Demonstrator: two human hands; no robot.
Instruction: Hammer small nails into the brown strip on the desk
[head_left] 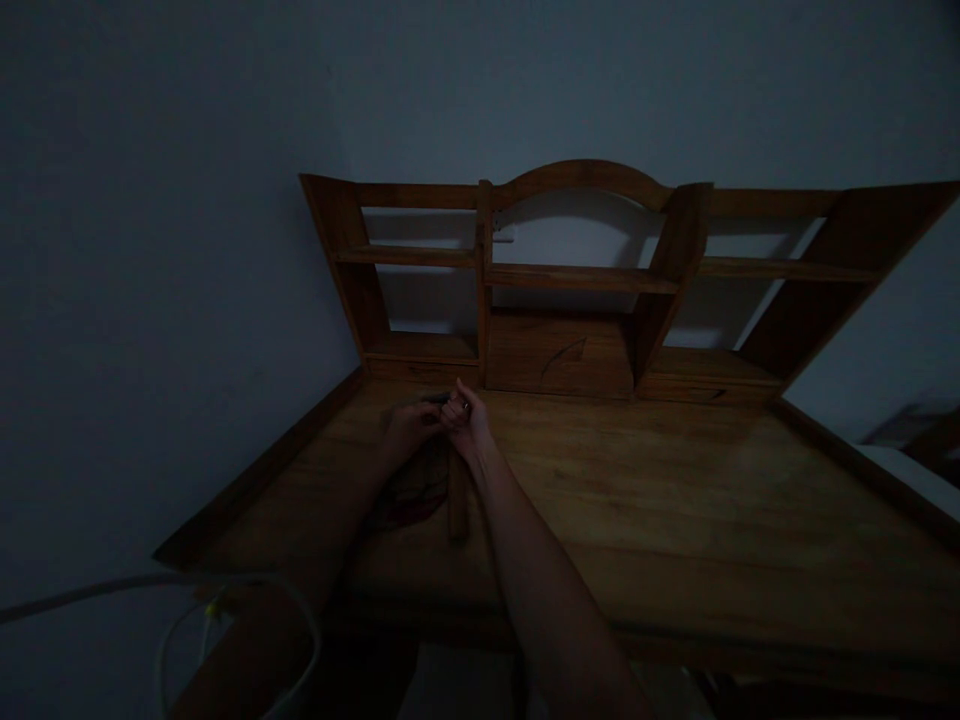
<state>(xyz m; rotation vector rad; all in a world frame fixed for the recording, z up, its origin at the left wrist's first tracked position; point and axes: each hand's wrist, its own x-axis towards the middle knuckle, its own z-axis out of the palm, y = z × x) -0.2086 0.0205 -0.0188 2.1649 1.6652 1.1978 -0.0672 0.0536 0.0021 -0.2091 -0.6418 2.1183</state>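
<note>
In the dim light my left hand (409, 428) and my right hand (468, 418) meet above the left part of the wooden desk. The fingers of both are closed and pinch together; what lies between them is too small and dark to name. Below the wrists, a narrow wooden strip (457, 505) lies on the desktop, its far end covered by my right hand. Beside it, partly behind my left forearm, rests a dark, crumpled-looking thing with a reddish edge (411, 510); its kind is unclear.
The desk (645, 490) has a raised shelf unit (581, 278) along its back and low rims at the sides. A wall (187, 300) stands close on the left. A pale cable (142, 582) loops across the lower left, near my left arm.
</note>
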